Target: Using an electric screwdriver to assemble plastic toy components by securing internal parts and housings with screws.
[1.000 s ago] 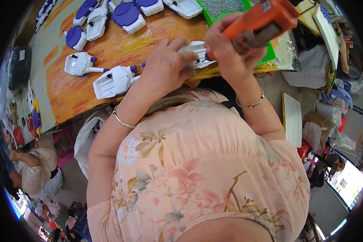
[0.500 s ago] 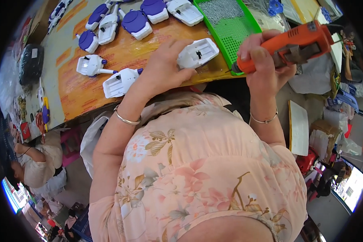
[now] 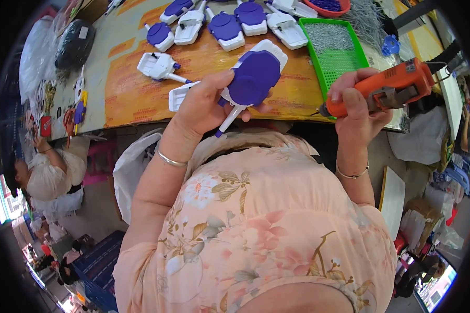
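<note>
Head view: my left hand (image 3: 201, 107) is lifted above the near edge of the orange-topped table (image 3: 136, 94), fingers clasped around a white plastic part with a purple round cover (image 3: 253, 78), purple face toward the camera, a thin stem pointing down. My right hand (image 3: 357, 109) is clenched on an orange power screwdriver (image 3: 386, 88), tip aimed left, just beside the green tray (image 3: 333, 44). More white-and-purple parts (image 3: 224, 26) lie in a row farther back on the table.
</note>
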Demonstrator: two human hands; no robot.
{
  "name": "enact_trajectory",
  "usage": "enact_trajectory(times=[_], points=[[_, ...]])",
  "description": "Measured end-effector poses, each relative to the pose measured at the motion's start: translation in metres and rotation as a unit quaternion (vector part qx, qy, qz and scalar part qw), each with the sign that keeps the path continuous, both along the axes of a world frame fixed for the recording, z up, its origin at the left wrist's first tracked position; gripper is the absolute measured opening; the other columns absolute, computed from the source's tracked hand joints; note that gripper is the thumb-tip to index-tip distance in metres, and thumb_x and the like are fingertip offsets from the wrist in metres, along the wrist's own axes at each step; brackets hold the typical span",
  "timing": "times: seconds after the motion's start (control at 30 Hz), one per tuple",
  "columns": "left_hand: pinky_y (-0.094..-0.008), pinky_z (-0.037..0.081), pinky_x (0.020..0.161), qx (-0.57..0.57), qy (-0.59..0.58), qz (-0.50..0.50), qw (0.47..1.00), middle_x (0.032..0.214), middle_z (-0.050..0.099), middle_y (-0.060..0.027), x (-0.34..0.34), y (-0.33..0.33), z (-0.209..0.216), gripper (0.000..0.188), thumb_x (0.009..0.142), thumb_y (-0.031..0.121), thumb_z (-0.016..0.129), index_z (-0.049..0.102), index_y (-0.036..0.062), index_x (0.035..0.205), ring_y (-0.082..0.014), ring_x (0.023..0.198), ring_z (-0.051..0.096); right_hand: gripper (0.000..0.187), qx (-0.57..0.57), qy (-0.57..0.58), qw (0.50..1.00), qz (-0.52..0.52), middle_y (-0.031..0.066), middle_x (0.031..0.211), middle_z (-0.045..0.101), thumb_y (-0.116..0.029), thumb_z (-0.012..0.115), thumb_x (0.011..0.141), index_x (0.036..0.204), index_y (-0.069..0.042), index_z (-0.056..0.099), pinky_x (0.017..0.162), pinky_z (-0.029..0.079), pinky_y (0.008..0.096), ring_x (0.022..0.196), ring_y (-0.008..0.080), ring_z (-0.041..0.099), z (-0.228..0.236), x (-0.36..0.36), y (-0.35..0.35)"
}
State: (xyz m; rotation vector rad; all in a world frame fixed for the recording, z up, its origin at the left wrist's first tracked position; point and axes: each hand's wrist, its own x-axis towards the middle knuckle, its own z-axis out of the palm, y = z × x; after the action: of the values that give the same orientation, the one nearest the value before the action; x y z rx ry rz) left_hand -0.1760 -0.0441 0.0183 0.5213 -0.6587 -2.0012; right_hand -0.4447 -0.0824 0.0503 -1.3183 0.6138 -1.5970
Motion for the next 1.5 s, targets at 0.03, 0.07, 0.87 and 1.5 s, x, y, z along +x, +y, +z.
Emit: enact_trajectory(times=[0.03, 0.07, 0.87, 1.5], points=[[-0.0364, 0.058, 0.076, -0.014, -0.02, -0.002, 1.0, 0.136, 0.058, -0.0314, 0.005, 0.003, 0.0, 0.065, 0.109, 0.043, 0.034, 0.039, -0.0075, 0.15, -0.0395, 0.108, 0.068, 0.036, -0.003, 0.0, 1.0, -0.002, 0.0074, 0.089, 0.067, 0.005, 0.078, 0.079, 0.111, 0.003, 0.06, 0.066, 0.052, 0.0271, 0.073, 0.0118, 0.062, 0.0, 0.0, -0.001], [-0.037, 0.06, 0.075, 0.005, 0.002, 0.008, 1.0, 0.138, 0.056, -0.0323, 0.009, 0.003, -0.001, 0.065, 0.11, 0.043, 0.034, 0.038, -0.008, 0.15, -0.0408, 0.109, 0.069, 0.035, -0.006, 0.001, 1.0, -0.005, 0.0076, 0.088, 0.067, 0.004, 0.077, 0.08, 0.111, 0.004, 0.06, 0.066, 0.052, 0.0272, 0.073, 0.0122, 0.062, 0.001, 0.001, -0.001], [-0.0486, 0.048, 0.102, -0.352, -0.782, 0.037, 0.513, 0.138, 0.05, -0.0193, 0.051, 0.021, 0.02, 0.075, 0.068, 0.01, 0.082, 0.051, 0.011, 0.136, -0.0447, 0.121, 0.056, 0.035, 0.005, -0.003, 1.0, 0.017, 0.0107, 0.086, 0.066, 0.004, 0.075, 0.084, 0.114, 0.004, 0.057, 0.062, 0.052, 0.0295, 0.07, 0.016, 0.063, -0.006, 0.004, 0.001], [-0.0252, 0.046, 0.092, 0.05, -0.624, 0.274, 0.73, 0.111, 0.059, 0.0038, 0.167, 0.227, 0.002, 0.068, 0.067, 0.011, 0.09, 0.061, 0.0064, 0.128, -0.0088, 0.104, 0.054, 0.031, 0.024, 0.016, 0.999, 0.02, 0.0118, 0.077, 0.059, 0.001, 0.068, 0.085, 0.111, 0.006, 0.053, 0.065, 0.051, 0.0377, 0.066, 0.0201, 0.057, -0.005, 0.016, -0.015]])
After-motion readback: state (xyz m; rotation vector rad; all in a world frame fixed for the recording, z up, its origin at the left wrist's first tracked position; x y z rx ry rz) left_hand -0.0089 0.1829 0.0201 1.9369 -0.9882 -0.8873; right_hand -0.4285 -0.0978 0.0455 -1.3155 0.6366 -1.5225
